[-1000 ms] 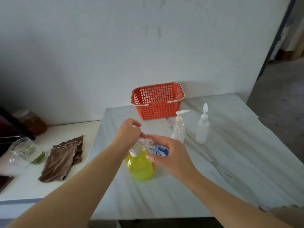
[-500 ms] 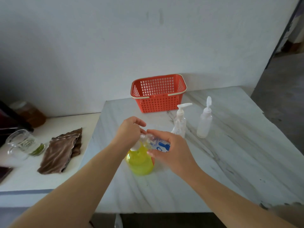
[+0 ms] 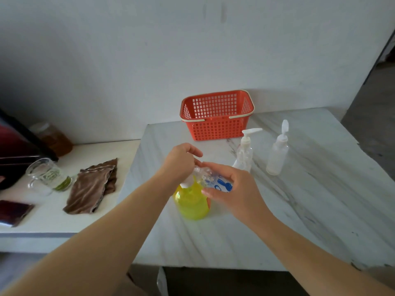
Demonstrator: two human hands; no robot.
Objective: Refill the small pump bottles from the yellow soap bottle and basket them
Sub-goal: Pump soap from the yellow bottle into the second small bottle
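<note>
Two hands meet over the yellow soap bottle (image 3: 191,205), which stands near the middle of the marble table (image 3: 320,210). The left hand (image 3: 178,163) curls its fingers over the bottle's white pump head (image 3: 185,184). The right hand (image 3: 237,191) grips a small clear bottle (image 3: 215,182) with blue print, tilted, its mouth at the pump. Farther right, a small pump bottle (image 3: 245,150) and a capped bottle (image 3: 277,154) stand apart. The orange basket (image 3: 217,127) sits by the far wall. A brown cloth (image 3: 92,186) lies left.
</note>
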